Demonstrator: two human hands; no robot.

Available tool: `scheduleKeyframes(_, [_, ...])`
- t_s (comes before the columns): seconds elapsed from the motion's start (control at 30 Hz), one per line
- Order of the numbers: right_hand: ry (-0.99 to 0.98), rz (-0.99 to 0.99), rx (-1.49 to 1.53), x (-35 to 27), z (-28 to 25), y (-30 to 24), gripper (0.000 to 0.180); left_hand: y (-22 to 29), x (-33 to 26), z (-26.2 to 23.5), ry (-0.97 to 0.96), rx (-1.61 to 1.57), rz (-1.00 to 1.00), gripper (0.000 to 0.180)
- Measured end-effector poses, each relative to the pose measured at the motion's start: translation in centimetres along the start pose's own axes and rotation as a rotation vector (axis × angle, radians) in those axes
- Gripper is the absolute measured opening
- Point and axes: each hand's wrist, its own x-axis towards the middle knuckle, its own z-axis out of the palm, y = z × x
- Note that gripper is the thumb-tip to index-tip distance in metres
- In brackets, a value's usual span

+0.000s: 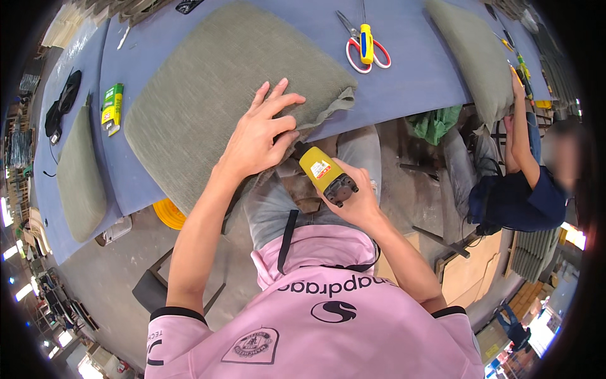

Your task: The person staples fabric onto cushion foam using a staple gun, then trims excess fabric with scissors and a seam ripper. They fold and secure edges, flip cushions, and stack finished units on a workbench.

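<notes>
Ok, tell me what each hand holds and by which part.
The right hand holds a yellow tool near its black end, exact grip hidden. The left hand lies on the green cushion, grasp unclear.

Everything I see on my feed says upholstery workshop: a grey-green fabric cushion (pixel 233 82) on a blue worktable (pixel 416 66) up top, a yellow-and-black hand tool (pixel 320 169) mid-frame, scissors (pixel 351 43) at upper centre, a co-worker (pixel 521 197) at right, stacked grey-green pieces (pixel 534 256) lower right.
</notes>
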Motion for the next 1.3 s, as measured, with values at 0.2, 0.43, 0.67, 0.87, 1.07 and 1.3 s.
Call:
scheduleKeyframes(0.2, [-0.030,0.089,-0.065,-2.0,1.6,3.2,0.075,-0.1,0.0,0.4,-0.007,0.007,-0.028,0.023])
scheduleKeyframes(0.43, [-0.330,0.355,0.134,0.8,0.2,1.9,0.066,0.4,-0.1,-1.4,-0.073,0.056,-0.007,0.020])
scheduleKeyframes(0.67, [-0.094,0.137,0.096,-0.7,1.1,1.7,0.056,1.0,-1.8,-1.5,-0.044,0.152,-0.009,0.017])
scheduleKeyframes(0.87, [-0.160,0.101,0.178,0.3,1.0,-0.3,0.034,0.9,-2.3,-0.5,0.021,0.086,-0.070,0.018])
scheduleKeyframes(1.07, [-0.193,0.115,0.146,1.1,1.1,-0.1,0.035,0.5,-1.8,0.2,0.043,0.114,-0.086,0.020])
scheduleKeyframes(1.3, [-0.261,0.268,0.134,-0.8,1.5,2.2,0.073,1.3,-2.4,-2.7,-0.021,0.100,-0.101,0.022])
